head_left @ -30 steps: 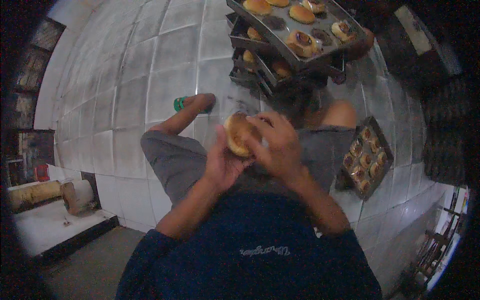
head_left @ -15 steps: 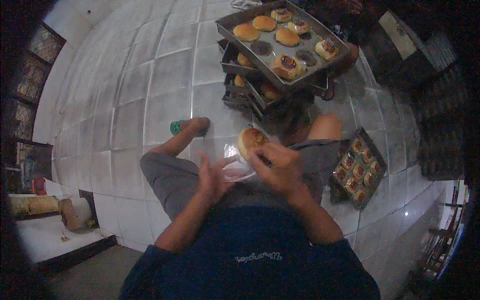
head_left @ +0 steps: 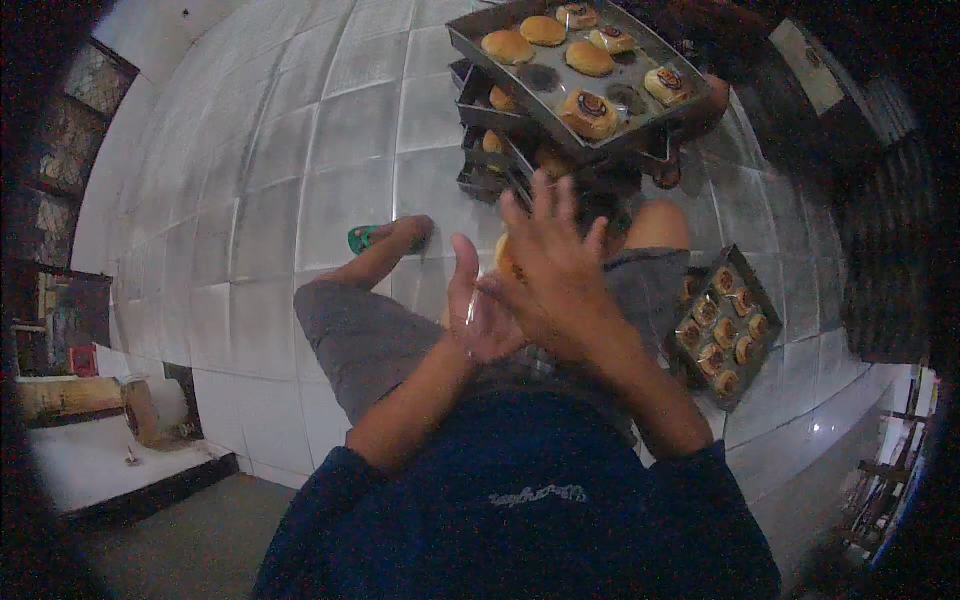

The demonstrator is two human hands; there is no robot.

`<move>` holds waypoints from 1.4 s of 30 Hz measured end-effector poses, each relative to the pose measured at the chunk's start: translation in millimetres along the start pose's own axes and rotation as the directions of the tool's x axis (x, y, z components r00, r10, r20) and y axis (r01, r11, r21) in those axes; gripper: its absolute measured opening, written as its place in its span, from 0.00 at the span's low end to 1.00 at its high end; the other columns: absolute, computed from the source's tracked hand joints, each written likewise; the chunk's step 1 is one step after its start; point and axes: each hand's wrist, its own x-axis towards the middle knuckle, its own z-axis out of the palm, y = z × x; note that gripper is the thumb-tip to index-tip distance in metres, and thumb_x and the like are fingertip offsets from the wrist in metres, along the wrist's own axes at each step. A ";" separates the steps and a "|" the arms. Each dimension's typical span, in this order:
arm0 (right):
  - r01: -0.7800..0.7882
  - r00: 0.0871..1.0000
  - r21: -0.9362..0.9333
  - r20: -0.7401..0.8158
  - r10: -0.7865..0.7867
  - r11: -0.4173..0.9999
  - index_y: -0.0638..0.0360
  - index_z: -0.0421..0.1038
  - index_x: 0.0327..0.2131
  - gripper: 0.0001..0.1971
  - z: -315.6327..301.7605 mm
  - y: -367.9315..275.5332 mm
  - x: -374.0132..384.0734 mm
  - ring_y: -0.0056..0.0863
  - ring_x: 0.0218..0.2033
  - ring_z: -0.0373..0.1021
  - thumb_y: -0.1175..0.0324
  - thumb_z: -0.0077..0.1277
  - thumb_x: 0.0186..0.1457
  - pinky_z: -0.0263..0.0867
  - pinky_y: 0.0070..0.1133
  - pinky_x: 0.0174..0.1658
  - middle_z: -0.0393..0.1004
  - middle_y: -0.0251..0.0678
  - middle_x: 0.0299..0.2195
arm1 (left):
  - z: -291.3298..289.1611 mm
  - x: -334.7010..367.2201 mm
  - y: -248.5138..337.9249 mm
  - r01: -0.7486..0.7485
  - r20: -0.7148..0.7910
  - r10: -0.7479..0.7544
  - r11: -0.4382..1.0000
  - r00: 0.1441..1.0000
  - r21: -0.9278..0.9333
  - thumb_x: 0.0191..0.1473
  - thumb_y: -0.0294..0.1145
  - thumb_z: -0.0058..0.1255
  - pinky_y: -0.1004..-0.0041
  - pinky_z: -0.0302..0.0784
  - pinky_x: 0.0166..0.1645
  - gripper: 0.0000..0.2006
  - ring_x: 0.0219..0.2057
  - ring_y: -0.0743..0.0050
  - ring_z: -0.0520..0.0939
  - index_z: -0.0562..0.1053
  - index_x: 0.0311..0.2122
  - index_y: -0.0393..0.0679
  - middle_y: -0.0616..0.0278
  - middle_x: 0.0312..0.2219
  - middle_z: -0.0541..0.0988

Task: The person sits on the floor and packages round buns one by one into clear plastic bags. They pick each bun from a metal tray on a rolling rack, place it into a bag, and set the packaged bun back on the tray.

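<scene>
A golden-brown bun (head_left: pixel 502 256) shows in part between my hands, above my lap. My left hand (head_left: pixel 485 325) is palm up under it, thumb stretched out. Clear plastic film shines at that palm, and the bun seems to rest there; the left fingers are mostly hidden. Over it lies my right hand (head_left: pixel 560 275), fingers spread apart and gripping nothing, covering most of the bun.
Ahead, a stack of metal trays (head_left: pixel 480 50) holds buns, some bare and some in clear wrap. On the tiled floor at right lies another tray (head_left: pixel 765 295) with several wrapped buns. A foot in a green sandal (head_left: pixel 362 238) is at left.
My right hand has let go of the bun and spread its fingers over it. My left hand has shifted right, and the bun is now mostly hidden. The view has moved slightly.
</scene>
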 end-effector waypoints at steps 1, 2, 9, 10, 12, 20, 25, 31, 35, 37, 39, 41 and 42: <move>-0.044 0.996 0.118 -0.076 0.053 0.992 0.59 0.77 0.52 0.19 -24.5 3.1 4.7 0.41 0.51 0.77 0.62 0.61 0.59 0.72 0.31 0.53 0.78 0.46 0.52 | 1.7 -1.4 5.1 0.024 0.009 -0.024 0.999 1.000 -0.025 0.53 0.81 0.40 0.45 0.63 0.70 0.52 0.69 0.49 0.65 0.58 0.71 0.51 0.55 0.68 0.64; -0.091 0.995 0.276 -0.020 0.100 0.957 0.59 0.77 0.51 0.19 -35.0 1.7 -4.1 0.40 0.50 0.77 0.62 0.61 0.58 0.72 0.31 0.52 0.78 0.46 0.51 | 1.4 -3.4 7.9 0.060 0.021 -0.059 0.997 0.998 -0.056 0.51 0.83 0.41 0.46 0.64 0.70 0.53 0.69 0.47 0.63 0.56 0.72 0.52 0.56 0.68 0.64; -0.217 0.925 0.495 0.381 0.015 0.841 0.58 0.76 0.36 0.10 -29.1 -37.5 -47.1 0.40 0.37 0.78 0.63 0.61 0.54 0.74 0.35 0.41 0.78 0.42 0.37 | 36.9 7.5 3.7 -0.031 0.007 0.030 0.997 1.000 0.077 0.53 0.75 0.51 0.40 0.67 0.67 0.49 0.67 0.42 0.67 0.59 0.70 0.51 0.47 0.67 0.63; -0.231 0.922 0.468 0.385 0.038 0.853 0.58 0.76 0.34 0.09 -32.8 -39.4 -46.1 0.40 0.35 0.78 0.64 0.61 0.53 0.73 0.36 0.39 0.78 0.41 0.34 | 30.5 7.4 1.8 -0.020 -0.024 0.022 0.998 0.999 0.060 0.54 0.74 0.51 0.38 0.68 0.66 0.47 0.66 0.40 0.67 0.59 0.70 0.52 0.44 0.67 0.62; -0.219 0.918 0.503 0.395 0.003 0.836 0.57 0.74 0.30 0.08 -31.8 -36.9 -44.7 0.41 0.30 0.76 0.66 0.62 0.52 0.72 0.37 0.35 0.77 0.40 0.30 | 26.0 10.4 -1.4 -0.052 -0.107 0.063 0.993 0.992 0.103 0.56 0.72 0.51 0.37 0.68 0.66 0.44 0.66 0.38 0.68 0.61 0.69 0.52 0.41 0.68 0.60; -0.076 0.958 0.391 0.283 -0.041 0.917 0.56 0.80 0.43 0.17 -129.6 32.9 -32.0 0.38 0.40 0.81 0.64 0.67 0.49 0.75 0.31 0.46 0.83 0.37 0.37 | 69.9 1.0 -16.5 0.251 -0.008 -0.254 0.958 0.967 -0.142 0.58 0.75 0.42 0.36 0.70 0.64 0.45 0.62 0.41 0.72 0.62 0.68 0.47 0.43 0.62 0.69; -0.362 0.930 0.547 0.266 0.253 0.755 0.62 0.80 0.47 0.22 -109.1 49.9 -97.3 0.35 0.42 0.81 0.61 0.69 0.51 0.74 0.27 0.50 0.84 0.42 0.40 | 71.9 -26.2 -44.9 0.320 -0.183 -0.273 0.894 0.944 0.313 0.50 0.83 0.41 0.47 0.51 0.74 0.59 0.71 0.47 0.57 0.45 0.74 0.48 0.54 0.72 0.55; -0.851 0.462 0.474 0.475 0.749 0.224 0.68 0.81 0.45 0.22 -36.5 104.8 -171.1 0.25 0.38 0.80 0.58 0.67 0.56 0.75 0.25 0.44 0.85 0.40 0.37 | -28.1 28.7 -33.1 0.384 -0.474 0.155 0.400 0.867 0.832 0.63 0.44 0.60 0.71 0.76 0.50 0.25 0.42 0.74 0.80 0.76 0.55 0.32 0.59 0.43 0.82; -0.811 0.528 0.539 0.509 0.679 0.227 0.68 0.82 0.42 0.21 -8.3 130.9 -165.3 0.24 0.34 0.79 0.55 0.66 0.57 0.74 0.25 0.40 0.85 0.39 0.33 | -36.0 50.0 -31.8 0.397 -0.463 0.130 0.347 0.877 0.849 0.61 0.39 0.62 0.74 0.75 0.43 0.17 0.34 0.80 0.79 0.80 0.44 0.33 0.62 0.34 0.83; -0.809 0.533 0.549 0.531 0.659 0.211 0.66 0.83 0.38 0.18 -19.3 125.8 -144.4 0.21 0.30 0.75 0.57 0.66 0.57 0.70 0.23 0.36 0.83 0.35 0.30 | -27.4 54.2 -32.6 0.382 -0.438 0.088 0.357 0.895 0.852 0.60 0.37 0.63 0.74 0.75 0.41 0.13 0.33 0.79 0.79 0.79 0.37 0.35 0.62 0.32 0.83; -0.783 0.459 0.621 0.548 0.699 0.028 0.64 0.83 0.34 0.15 -23.9 125.8 -144.7 0.19 0.26 0.71 0.60 0.66 0.56 0.66 0.21 0.32 0.81 0.31 0.26 | -21.2 46.8 -29.3 0.326 -0.433 0.191 0.418 0.881 0.848 0.60 0.36 0.63 0.74 0.75 0.41 0.12 0.34 0.78 0.80 0.79 0.37 0.36 0.62 0.32 0.83; -0.622 0.304 0.722 0.579 0.757 -0.302 0.62 0.83 0.31 0.11 -19.6 128.5 -157.7 0.17 0.23 0.67 0.62 0.65 0.55 0.62 0.20 0.29 0.78 0.28 0.24 | -12.9 44.9 -23.6 0.283 -0.430 0.251 0.462 0.867 0.840 0.59 0.36 0.63 0.75 0.75 0.43 0.12 0.35 0.76 0.80 0.80 0.37 0.37 0.62 0.32 0.82; -0.567 0.280 0.734 0.598 0.751 -0.373 0.60 0.81 0.30 0.09 -14.8 126.8 -158.4 0.16 0.23 0.66 0.65 0.65 0.55 0.61 0.19 0.29 0.77 0.27 0.24 | -10.9 45.1 -22.7 0.290 -0.441 0.258 0.463 0.860 0.838 0.59 0.36 0.63 0.75 0.75 0.43 0.11 0.35 0.76 0.80 0.80 0.37 0.38 0.62 0.31 0.82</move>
